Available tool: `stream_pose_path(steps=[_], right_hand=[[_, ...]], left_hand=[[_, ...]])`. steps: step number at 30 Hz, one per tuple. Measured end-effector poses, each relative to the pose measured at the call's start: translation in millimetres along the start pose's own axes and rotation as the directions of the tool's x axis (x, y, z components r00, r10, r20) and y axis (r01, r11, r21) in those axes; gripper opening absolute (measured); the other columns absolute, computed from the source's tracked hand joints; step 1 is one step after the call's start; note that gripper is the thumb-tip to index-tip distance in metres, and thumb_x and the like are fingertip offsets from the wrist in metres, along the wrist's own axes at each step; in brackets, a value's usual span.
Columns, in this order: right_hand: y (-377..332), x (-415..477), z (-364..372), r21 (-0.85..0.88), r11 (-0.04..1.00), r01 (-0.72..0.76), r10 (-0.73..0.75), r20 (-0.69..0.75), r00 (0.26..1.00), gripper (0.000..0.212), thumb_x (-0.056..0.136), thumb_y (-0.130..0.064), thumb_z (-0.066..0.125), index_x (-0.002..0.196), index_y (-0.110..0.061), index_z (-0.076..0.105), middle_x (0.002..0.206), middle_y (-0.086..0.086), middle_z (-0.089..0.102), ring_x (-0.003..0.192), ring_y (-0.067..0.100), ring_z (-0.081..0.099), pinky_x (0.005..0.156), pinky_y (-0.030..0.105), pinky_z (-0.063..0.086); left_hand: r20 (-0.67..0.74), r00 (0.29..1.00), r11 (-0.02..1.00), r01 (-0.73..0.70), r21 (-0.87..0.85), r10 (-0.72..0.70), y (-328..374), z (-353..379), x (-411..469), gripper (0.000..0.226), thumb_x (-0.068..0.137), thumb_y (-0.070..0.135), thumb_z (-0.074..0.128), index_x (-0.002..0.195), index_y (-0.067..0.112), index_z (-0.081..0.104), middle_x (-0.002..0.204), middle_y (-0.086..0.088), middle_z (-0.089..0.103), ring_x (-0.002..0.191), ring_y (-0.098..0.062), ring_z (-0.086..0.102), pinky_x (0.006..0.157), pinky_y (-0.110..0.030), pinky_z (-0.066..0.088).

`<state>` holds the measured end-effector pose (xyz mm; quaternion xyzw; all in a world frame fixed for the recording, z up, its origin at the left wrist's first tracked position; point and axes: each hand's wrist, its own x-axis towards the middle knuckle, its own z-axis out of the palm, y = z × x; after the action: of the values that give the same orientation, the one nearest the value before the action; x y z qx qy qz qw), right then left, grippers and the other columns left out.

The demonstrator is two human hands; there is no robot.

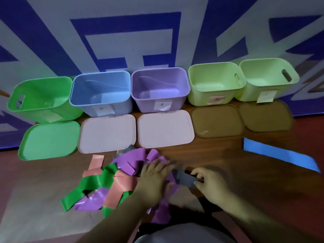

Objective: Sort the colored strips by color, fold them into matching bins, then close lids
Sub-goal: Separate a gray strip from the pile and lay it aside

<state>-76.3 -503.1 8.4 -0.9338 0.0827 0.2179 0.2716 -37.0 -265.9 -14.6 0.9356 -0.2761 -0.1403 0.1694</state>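
**A:** Why does the right hand (208, 183) pinch that grey strip (185, 178)?

**B:** To draw it free, I'd say. The left hand (154, 174) lies flat, fingers straight, pinning the pile (108, 183) so nothing drags along.

**A:** And the blue strip (280, 155)?

**B:** It lies alone on the desk (219, 155), well apart from the tangle, so it is probably sorted out.

**A:** The bins (101, 92)?

**B:** Five stand open in a row behind, their lids (107, 133) flat in front, so folded strips can go straight in.

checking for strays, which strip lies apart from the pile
The blue strip, lying flat and alone at the right, near the brown lids. The green, pink and purple strips are tangled in one pile.
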Motion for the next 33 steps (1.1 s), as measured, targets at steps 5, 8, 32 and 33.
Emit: stream_pose_path(steps=[5,8,32,33], right_hand=[[-26.6,-20.8,-63.3,0.193,0.98,0.054,-0.038,-0.086,0.996,0.027,0.083,-0.016,0.068,0.099,-0.038,0.065,0.084,-0.018,0.066,0.079,-0.006,0.06,0.063,0.006,0.04],[-42.7,-32.0,-100.6,0.203,0.966,0.162,-0.127,-0.173,0.977,0.032,0.08,-0.01,0.068,0.093,-0.039,0.065,0.088,-0.023,0.068,0.084,-0.005,0.062,0.068,0.009,0.043],[-64.9,-50.9,-216.1,0.362,0.864,0.35,-0.297,-0.194,0.935,0.038,0.083,0.007,0.069,0.099,-0.027,0.07,0.09,-0.007,0.069,0.079,-0.003,0.064,0.069,0.011,0.049],[-59.9,-52.4,-219.2,0.342,0.873,0.349,-0.283,-0.228,0.932,0.037,0.083,0.005,0.069,0.099,-0.028,0.07,0.087,-0.012,0.069,0.076,-0.006,0.063,0.068,0.01,0.047]], left_hand=[[-0.039,0.994,0.951,-0.111,-0.287,0.104,23.1,-25.4,28.5,0.05,0.094,0.042,0.052,0.143,0.033,0.044,0.136,0.009,0.058,0.129,-0.01,0.047,0.112,-0.033,0.033],[-0.127,0.987,0.882,-0.149,-0.448,0.102,40.6,-45.6,37.9,0.037,0.093,0.027,0.06,0.13,0.029,0.054,0.106,0.008,0.064,0.1,-0.006,0.055,0.088,-0.019,0.042],[-0.131,0.991,0.613,-0.122,-0.781,0.03,96.0,-102.8,77.5,0.041,0.085,0.023,0.067,0.117,0.045,0.056,0.104,0.014,0.059,0.104,-0.007,0.059,0.091,-0.035,0.053],[-0.102,0.994,0.579,-0.109,-0.808,0.044,97.7,-101.7,79.5,0.038,0.085,0.021,0.068,0.114,0.044,0.057,0.096,0.015,0.059,0.097,-0.009,0.061,0.086,-0.035,0.054]])
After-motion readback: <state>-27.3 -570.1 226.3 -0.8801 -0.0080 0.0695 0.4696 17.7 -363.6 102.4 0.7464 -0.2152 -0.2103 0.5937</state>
